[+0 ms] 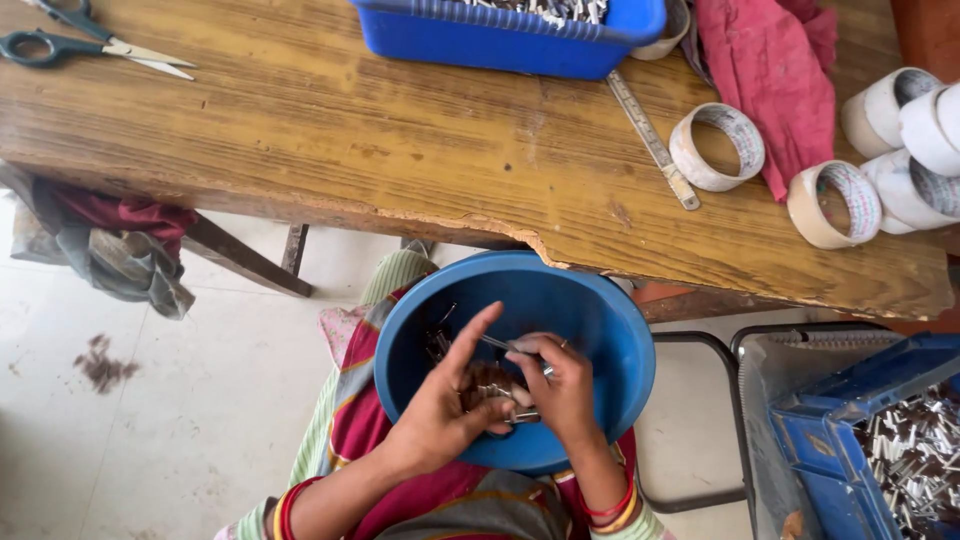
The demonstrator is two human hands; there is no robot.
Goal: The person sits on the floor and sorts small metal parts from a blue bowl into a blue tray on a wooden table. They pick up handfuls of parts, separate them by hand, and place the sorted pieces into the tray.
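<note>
Below the near edge of a worn wooden table (400,150), a blue bowl (600,330) rests on the lap, where the left hand (445,410), fingers spread, cradles light, stiff, probably slippery metal clips (490,383) and the right hand (562,385) pinches one, best gripped at its ends.

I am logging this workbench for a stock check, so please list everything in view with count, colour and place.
round blue plastic bowl: one, on the lap, holds small metal pieces
wooden table: one, brown, top
scissors: two pairs, dark handles, table's left
blue plastic tray: one, table's far edge
metal ruler: one, beside tray
tape rolls: about six, whitish, table's right
red cloth: one, table
blue crate: one, lower right, holds white sticks
left hand: in bowl
right hand: pinching a thin metal piece
</note>
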